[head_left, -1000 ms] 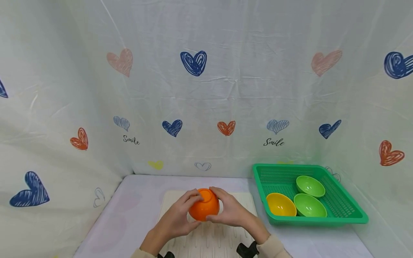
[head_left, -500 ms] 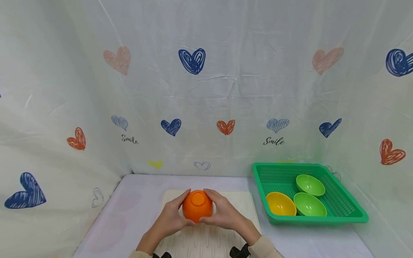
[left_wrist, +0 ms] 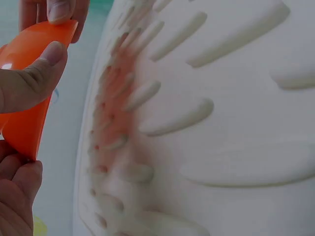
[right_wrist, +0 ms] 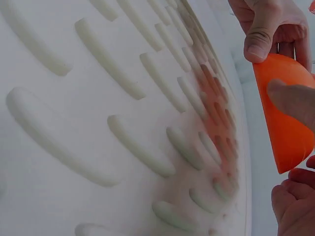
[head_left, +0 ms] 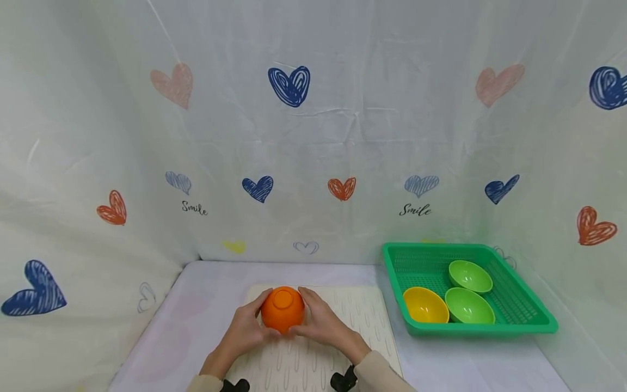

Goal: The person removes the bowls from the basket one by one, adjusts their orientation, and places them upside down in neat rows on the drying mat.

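An orange bowl [head_left: 282,310] is held upside down between both hands, its round foot uppermost in the head view. My left hand [head_left: 245,330] grips the bowl's left side, thumb near the lower edge. On the opposite side, my right hand [head_left: 324,325] grips it with the thumb also low and the fingers higher up. Beneath lies a white ridged drainer mat [head_left: 360,316]. Both wrist views show the bowl's rim facing the mat with a gap between, and an orange reflection on the ridges. The bowl's inside is hidden.
At the right stands a green plastic basket [head_left: 531,305]. It holds a yellow bowl [head_left: 425,305] and two green bowls, one in front [head_left: 469,306] and one behind [head_left: 470,276]. A white curtain with printed hearts [head_left: 289,86] hangs behind the white-covered table [head_left: 215,283].
Both hands have carried the orange bowl leftward over the mat. The left fingers have shifted from across its base to its side. The head view has tilted slightly down.
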`<state>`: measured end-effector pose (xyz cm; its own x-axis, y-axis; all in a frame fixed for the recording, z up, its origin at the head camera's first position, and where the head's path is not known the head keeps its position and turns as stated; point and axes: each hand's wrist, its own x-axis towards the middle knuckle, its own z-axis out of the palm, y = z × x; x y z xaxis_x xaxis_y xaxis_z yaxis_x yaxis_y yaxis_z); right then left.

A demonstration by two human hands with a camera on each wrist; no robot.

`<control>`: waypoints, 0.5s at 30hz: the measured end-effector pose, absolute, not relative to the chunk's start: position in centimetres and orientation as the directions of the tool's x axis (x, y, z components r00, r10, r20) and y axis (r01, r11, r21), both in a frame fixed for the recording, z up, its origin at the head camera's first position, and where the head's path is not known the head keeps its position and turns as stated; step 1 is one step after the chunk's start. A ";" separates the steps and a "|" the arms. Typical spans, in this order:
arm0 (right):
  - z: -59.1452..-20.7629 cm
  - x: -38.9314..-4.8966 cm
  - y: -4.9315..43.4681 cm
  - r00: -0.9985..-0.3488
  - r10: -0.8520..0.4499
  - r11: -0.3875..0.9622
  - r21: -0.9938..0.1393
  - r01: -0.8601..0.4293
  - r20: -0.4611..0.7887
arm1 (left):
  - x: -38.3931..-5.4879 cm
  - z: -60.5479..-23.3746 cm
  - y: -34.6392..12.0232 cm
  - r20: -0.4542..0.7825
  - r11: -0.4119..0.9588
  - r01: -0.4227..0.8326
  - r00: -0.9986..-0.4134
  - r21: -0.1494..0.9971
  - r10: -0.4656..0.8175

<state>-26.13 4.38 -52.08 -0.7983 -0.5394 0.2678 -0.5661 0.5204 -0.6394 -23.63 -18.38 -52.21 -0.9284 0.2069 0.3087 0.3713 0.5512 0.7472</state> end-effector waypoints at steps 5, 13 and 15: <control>-52.7 -27.1 3.5 -0.767 -0.556 0.483 -0.627 -0.612 0.320 | -24.2 -52.9 -19.2 0.301 0.574 0.326 -0.943 0.751 0.141; -54.2 -28.3 1.6 -0.783 -0.548 0.451 -0.684 -0.573 0.295 | -24.9 -53.9 -19.9 0.227 0.642 0.231 -0.970 0.731 0.092; -54.6 -28.5 1.3 -0.793 -0.542 0.471 -0.680 -0.561 0.279 | -25.1 -54.0 -20.0 0.206 0.651 0.216 -0.974 0.728 0.093</control>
